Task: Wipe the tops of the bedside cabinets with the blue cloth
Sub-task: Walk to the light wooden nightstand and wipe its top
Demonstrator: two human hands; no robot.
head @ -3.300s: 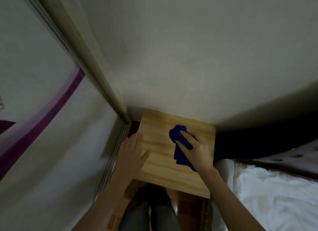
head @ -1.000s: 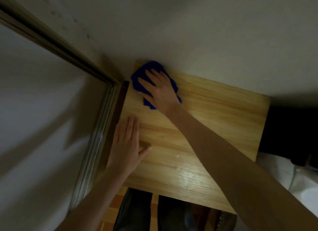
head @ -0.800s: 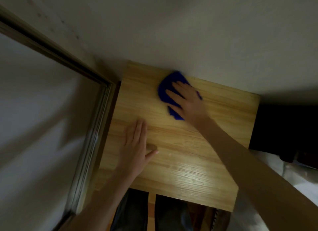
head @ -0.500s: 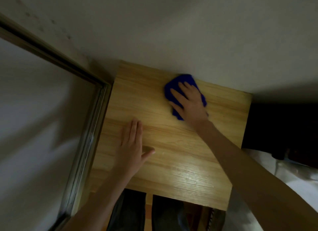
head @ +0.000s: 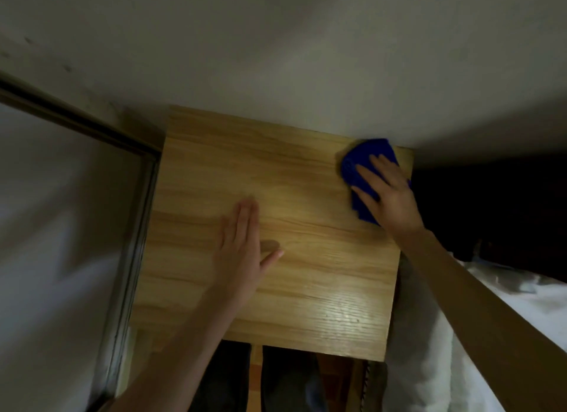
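Note:
A light wooden bedside cabinet top point(head: 306, 227) fills the middle of the head view, set against the wall. The blue cloth point(head: 360, 166) lies crumpled at the top's far right corner. My right hand point(head: 388, 196) presses flat on the cloth, fingers spread over it and pointing to the far left. My left hand point(head: 242, 252) rests palm down on the bare wood left of centre, fingers together, thumb out, holding nothing.
A pale wall point(head: 306, 58) runs behind the cabinet. A metal-framed sliding door panel point(head: 132, 243) stands close on the left. White bedding point(head: 506, 335) lies on the right, with a dark gap point(head: 491, 212) beyond it. My legs point(head: 276, 381) stand at the cabinet's front edge.
My right hand has slid the blue cloth along the back edge from the far left corner to the far right corner. My left hand stays flat on the wood.

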